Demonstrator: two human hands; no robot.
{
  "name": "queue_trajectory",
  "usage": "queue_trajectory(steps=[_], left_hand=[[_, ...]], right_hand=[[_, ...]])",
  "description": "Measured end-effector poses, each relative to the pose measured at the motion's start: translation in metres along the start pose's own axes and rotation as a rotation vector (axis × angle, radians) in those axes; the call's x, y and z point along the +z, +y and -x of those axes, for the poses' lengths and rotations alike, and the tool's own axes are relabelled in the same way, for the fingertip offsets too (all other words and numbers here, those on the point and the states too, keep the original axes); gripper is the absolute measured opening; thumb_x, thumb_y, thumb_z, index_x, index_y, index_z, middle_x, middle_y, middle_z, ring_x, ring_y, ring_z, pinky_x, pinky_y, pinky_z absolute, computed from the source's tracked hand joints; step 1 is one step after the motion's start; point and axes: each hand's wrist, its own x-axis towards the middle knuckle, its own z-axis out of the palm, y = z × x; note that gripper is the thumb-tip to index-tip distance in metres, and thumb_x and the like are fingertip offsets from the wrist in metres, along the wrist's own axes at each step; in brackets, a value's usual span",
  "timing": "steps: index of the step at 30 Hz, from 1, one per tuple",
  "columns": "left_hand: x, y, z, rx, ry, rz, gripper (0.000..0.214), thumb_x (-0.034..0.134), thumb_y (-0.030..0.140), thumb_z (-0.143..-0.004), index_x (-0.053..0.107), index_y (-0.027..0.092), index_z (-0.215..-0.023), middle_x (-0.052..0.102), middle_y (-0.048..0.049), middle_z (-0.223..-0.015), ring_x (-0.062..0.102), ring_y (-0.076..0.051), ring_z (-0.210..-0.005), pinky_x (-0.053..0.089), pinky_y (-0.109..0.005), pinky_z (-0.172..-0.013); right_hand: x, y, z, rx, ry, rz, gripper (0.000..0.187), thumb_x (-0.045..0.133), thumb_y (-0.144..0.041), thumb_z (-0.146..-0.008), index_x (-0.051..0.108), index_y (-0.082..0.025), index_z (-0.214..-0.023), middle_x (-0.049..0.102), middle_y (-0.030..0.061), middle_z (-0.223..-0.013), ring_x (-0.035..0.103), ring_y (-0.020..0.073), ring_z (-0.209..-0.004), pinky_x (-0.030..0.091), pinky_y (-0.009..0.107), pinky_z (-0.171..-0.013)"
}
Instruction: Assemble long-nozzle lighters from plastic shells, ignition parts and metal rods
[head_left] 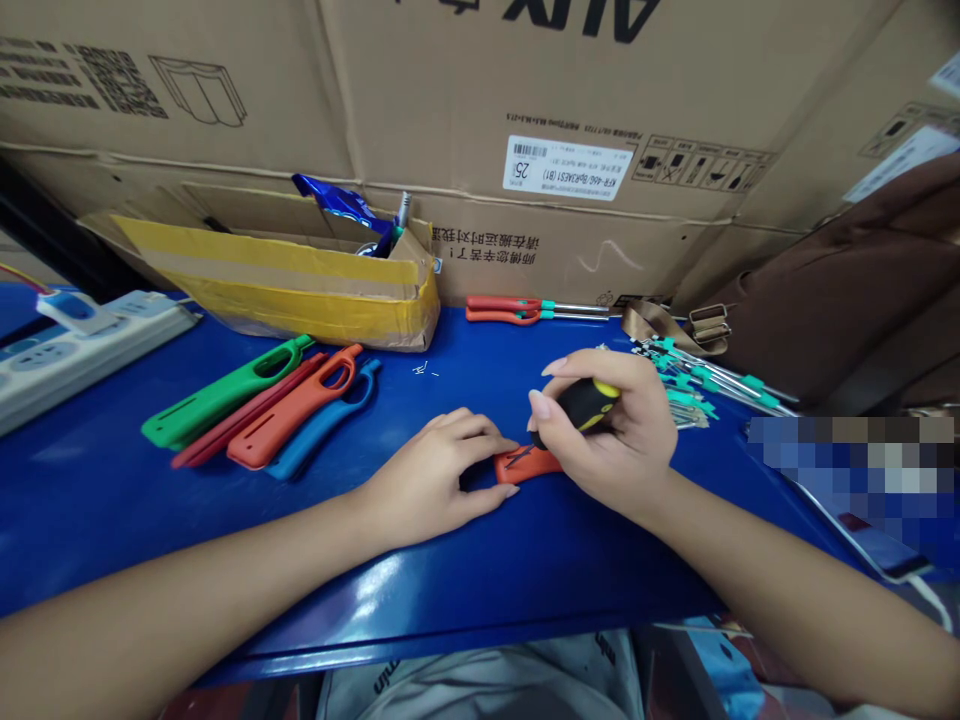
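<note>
My right hand [611, 435] is closed round a black and yellow screwdriver [581, 405], its tip pointing down at an orange plastic lighter shell [529, 463] that lies flat on the blue table [480, 570]. My left hand [439, 480] rests palm down on the left end of that orange shell, fingers curled over it and pressing it against the table. Most of the shell is hidden under the two hands.
Green [221, 395], red [240, 425], orange [296, 410] and blue [322, 420] shells lie at the left. A taped cardboard box [300, 280] stands behind them, a power strip [75, 345] far left. Assembled red lighters [525, 308] and several teal-tipped metal tubes [705, 385] lie right, beside a brown bag [847, 290].
</note>
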Motion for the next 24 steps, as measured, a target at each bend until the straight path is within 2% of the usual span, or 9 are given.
queue_trajectory(steps=[5, 7, 10, 12, 16, 19, 22, 24], left_hand=[[-0.001, 0.000, 0.000, 0.006, -0.003, -0.003, 0.030, 0.070, 0.032, -0.092, 0.070, 0.021, -0.120, 0.070, -0.0075, -0.115, 0.062, -0.025, -0.104, 0.050, -0.043, -0.095], [-0.001, 0.000, 0.001, 0.004, -0.005, -0.006, 0.030, 0.070, 0.032, -0.092, 0.070, 0.021, -0.119, 0.070, -0.0078, -0.116, 0.062, -0.026, -0.105, 0.049, -0.043, -0.095], [-0.002, 0.001, 0.000, -0.009, -0.022, 0.001, 0.024, 0.071, 0.032, -0.091, 0.072, 0.021, -0.113, 0.070, -0.0062, -0.111, 0.061, -0.025, -0.102, 0.049, -0.041, -0.093], [-0.002, 0.002, 0.000, -0.015, -0.031, 0.007, 0.022, 0.072, 0.031, -0.091, 0.072, 0.021, -0.111, 0.069, -0.0051, -0.108, 0.061, -0.024, -0.100, 0.049, -0.040, -0.092], [-0.002, 0.001, 0.000, -0.019, -0.037, -0.001, 0.023, 0.071, 0.031, -0.091, 0.072, 0.021, -0.112, 0.069, -0.0053, -0.109, 0.060, -0.023, -0.101, 0.048, -0.040, -0.092], [-0.001, 0.000, 0.000, -0.011, -0.020, -0.015, 0.026, 0.071, 0.032, -0.091, 0.071, 0.021, -0.114, 0.069, -0.0062, -0.111, 0.060, -0.024, -0.102, 0.048, -0.041, -0.094], [0.000, -0.001, 0.001, 0.001, 0.004, -0.011, 0.029, 0.073, 0.029, -0.089, 0.070, 0.020, -0.116, 0.069, -0.0057, -0.108, 0.060, -0.023, -0.099, 0.049, -0.041, -0.093], [0.000, -0.001, 0.001, 0.007, 0.008, -0.011, 0.030, 0.074, 0.026, -0.087, 0.070, 0.020, -0.116, 0.069, -0.0052, -0.107, 0.061, -0.022, -0.098, 0.049, -0.040, -0.093]], right_hand=[[0.000, 0.001, -0.001, 0.008, -0.002, 0.003, 0.024, 0.069, -0.017, -0.089, 0.058, -0.027, -0.108, 0.070, -0.0007, -0.091, 0.069, 0.0113, -0.063, 0.058, 0.027, -0.064], [-0.002, 0.002, -0.001, 0.027, -0.041, -0.016, 0.025, 0.068, -0.020, -0.090, 0.058, -0.027, -0.111, 0.069, -0.0007, -0.088, 0.068, 0.0122, -0.062, 0.058, 0.028, -0.063], [-0.007, 0.003, 0.000, 0.069, -0.155, -0.078, 0.035, 0.063, -0.018, -0.089, 0.055, -0.025, -0.123, 0.067, 0.0002, -0.084, 0.068, 0.0151, -0.065, 0.058, 0.030, -0.063], [-0.011, 0.004, 0.000, 0.071, -0.204, -0.097, 0.045, 0.060, -0.015, -0.087, 0.053, -0.023, -0.131, 0.067, 0.0034, -0.091, 0.070, 0.0179, -0.072, 0.059, 0.033, -0.066], [-0.013, 0.005, -0.002, -0.022, -0.228, -0.056, 0.054, 0.060, -0.014, -0.085, 0.050, -0.020, -0.138, 0.067, 0.0084, -0.106, 0.070, 0.0214, -0.086, 0.060, 0.035, -0.069], [-0.012, 0.008, -0.006, -0.121, -0.242, 0.068, 0.050, 0.065, -0.016, -0.087, 0.051, -0.021, -0.135, 0.069, 0.0059, -0.101, 0.068, 0.0187, -0.078, 0.059, 0.032, -0.066], [-0.013, 0.012, -0.009, -0.255, -0.194, 0.195, 0.048, 0.075, -0.023, -0.087, 0.055, -0.024, -0.131, 0.072, 0.0032, -0.095, 0.067, 0.0169, -0.072, 0.058, 0.029, -0.063], [-0.016, 0.012, -0.011, -0.285, -0.202, 0.223, 0.051, 0.075, -0.028, -0.089, 0.054, -0.024, -0.135, 0.073, 0.0028, -0.095, 0.067, 0.0167, -0.071, 0.059, 0.028, -0.064]])
